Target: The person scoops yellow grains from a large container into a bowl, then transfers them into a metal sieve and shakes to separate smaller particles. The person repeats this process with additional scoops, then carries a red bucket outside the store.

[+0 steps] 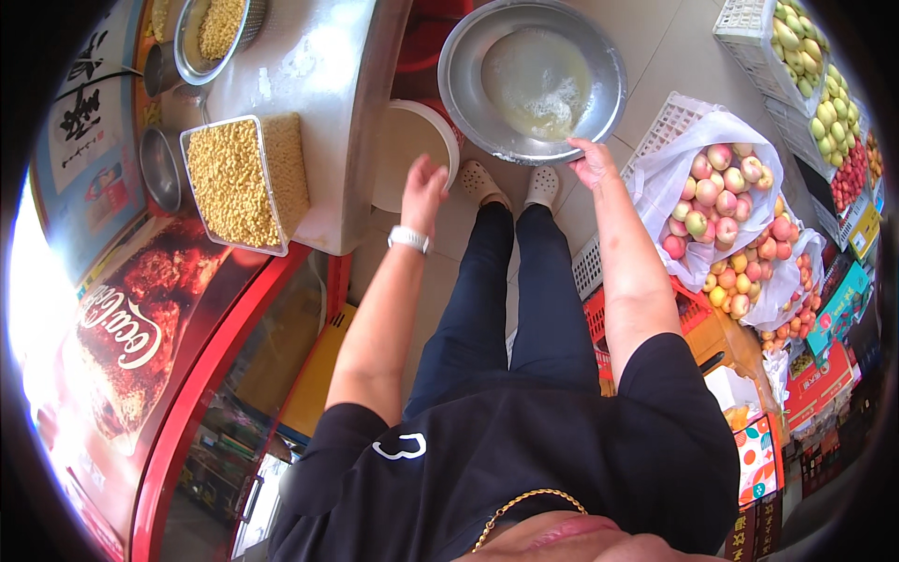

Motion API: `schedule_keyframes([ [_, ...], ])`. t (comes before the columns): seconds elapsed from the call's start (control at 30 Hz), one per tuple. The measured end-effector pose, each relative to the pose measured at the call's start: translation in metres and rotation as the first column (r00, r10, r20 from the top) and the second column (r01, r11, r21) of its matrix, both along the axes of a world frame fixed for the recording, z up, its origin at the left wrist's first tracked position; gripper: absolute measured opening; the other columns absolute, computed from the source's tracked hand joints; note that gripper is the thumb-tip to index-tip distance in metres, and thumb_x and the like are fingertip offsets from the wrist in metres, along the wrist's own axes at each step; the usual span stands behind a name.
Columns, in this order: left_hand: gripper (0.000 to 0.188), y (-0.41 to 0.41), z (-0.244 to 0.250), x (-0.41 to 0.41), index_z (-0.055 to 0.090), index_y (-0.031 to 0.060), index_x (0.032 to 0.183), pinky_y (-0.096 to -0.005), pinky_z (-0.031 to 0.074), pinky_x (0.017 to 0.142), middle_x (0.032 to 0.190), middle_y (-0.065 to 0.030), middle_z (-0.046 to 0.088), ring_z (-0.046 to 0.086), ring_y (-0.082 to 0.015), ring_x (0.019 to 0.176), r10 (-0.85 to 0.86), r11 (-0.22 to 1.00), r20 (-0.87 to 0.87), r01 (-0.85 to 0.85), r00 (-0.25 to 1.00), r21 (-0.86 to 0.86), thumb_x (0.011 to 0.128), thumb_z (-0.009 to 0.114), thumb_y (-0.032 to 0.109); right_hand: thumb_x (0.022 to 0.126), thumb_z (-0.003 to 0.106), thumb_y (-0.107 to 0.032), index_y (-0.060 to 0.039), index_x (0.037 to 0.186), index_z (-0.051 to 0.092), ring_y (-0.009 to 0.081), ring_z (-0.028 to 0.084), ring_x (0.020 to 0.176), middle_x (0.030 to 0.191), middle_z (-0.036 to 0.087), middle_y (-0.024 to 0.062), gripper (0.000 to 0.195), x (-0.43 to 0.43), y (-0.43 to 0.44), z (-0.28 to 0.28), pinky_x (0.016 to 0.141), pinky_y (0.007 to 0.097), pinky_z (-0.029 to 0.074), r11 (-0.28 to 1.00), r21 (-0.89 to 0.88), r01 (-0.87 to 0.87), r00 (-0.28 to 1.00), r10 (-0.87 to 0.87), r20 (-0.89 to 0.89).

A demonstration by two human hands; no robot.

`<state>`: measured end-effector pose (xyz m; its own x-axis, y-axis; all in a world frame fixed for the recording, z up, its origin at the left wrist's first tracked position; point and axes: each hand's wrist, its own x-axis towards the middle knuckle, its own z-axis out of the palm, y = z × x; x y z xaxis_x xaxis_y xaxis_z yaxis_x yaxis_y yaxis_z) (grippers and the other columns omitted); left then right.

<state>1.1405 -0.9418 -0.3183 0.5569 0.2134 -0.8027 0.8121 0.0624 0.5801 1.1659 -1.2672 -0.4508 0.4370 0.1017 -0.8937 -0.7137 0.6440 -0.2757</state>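
Note:
A wide metal basin (463, 77) holds shallow cloudy liquid with some foam. My right hand (593, 163) grips its near rim, the thumb over the edge. My left hand (425, 186), a white band at the wrist, is held above a large white bucket (414, 158) with nothing seen in it; its fingers are slightly curled. The bucket stands beside the metal counter and its contents are hard to make out. On the counter's near corner is a clear square container of small yellow pieces (232, 183), left of my left hand.
The metal counter (316, 91) bears a colander with more yellow pieces (221, 28) and metal bowls (161, 168). A red drinks cooler (204, 393) stands at the left. Bagged peach-like fruit (716, 193) and white crates (748, 38) line the right. A red tub (421, 42) is behind the bucket.

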Motion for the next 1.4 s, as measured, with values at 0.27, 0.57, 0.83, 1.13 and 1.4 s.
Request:
schedule_keyframes([
  [0.27,0.055,0.025,-0.027,0.135,0.053,-0.0033,0.126,-0.0390,0.058,0.084,0.111,-0.0130,0.067,0.068,-0.0250,0.099,-0.425,0.905,-0.307,0.407,0.851,-0.126,0.088,0.068,0.034,0.081,0.072,-0.006,0.0006,0.120,0.054,0.0260,0.065,0.100,0.113,0.064,0.0130,0.043,0.028,-0.013,0.023,0.090,0.0443,0.053,0.940,0.042,-0.340,0.941,0.340,0.007],
  [0.57,0.039,0.033,-0.061,0.081,0.050,0.0012,0.125,-0.0415,0.061,0.072,0.110,-0.0129,0.064,0.068,-0.0259,0.095,-0.140,0.990,-0.294,0.134,0.946,-0.042,0.091,0.057,0.019,0.093,0.063,-0.022,-0.0184,0.150,0.030,0.0281,0.058,0.116,0.136,0.052,0.0125,0.066,0.006,-0.010,0.034,0.092,0.0419,0.050,0.993,-0.112,-0.031,0.996,0.039,0.074],
  [0.83,0.065,0.003,-0.109,0.062,0.029,0.0191,0.144,-0.0397,0.056,0.060,0.117,-0.0130,0.058,0.064,-0.0286,0.091,0.073,0.997,0.005,-0.073,0.997,0.035,0.087,0.058,0.006,0.096,0.056,-0.021,-0.0200,0.144,0.041,0.0247,0.062,0.107,0.127,0.059,0.0087,0.050,-0.156,-0.029,0.030,0.086,0.0369,0.052,0.958,-0.138,-0.252,0.941,0.209,-0.267],
  [1.13,0.085,-0.063,-0.092,0.073,0.020,0.0152,0.152,-0.0422,0.038,0.106,0.136,-0.0222,0.042,0.046,-0.0411,0.122,-0.252,0.779,0.359,-0.031,0.899,0.626,0.080,0.057,-0.010,0.097,0.054,-0.018,-0.0179,0.139,0.045,0.0215,0.065,0.096,0.117,0.061,0.0081,0.043,-0.189,-0.024,0.046,0.076,0.0316,0.054,0.958,-0.165,-0.235,0.921,0.165,-0.354],
  [1.4,0.090,-0.085,-0.050,0.076,0.036,0.0214,0.146,-0.0391,0.045,0.102,0.137,-0.0142,0.042,0.049,-0.0364,0.122,-0.521,0.691,0.466,0.034,0.715,0.722,0.069,0.062,-0.016,0.097,0.054,-0.016,-0.0146,0.140,0.044,0.0213,0.066,0.095,0.117,0.061,0.0097,0.044,-0.158,-0.014,0.056,0.075,0.0303,0.054,0.963,-0.178,-0.202,0.957,0.155,-0.246],
])
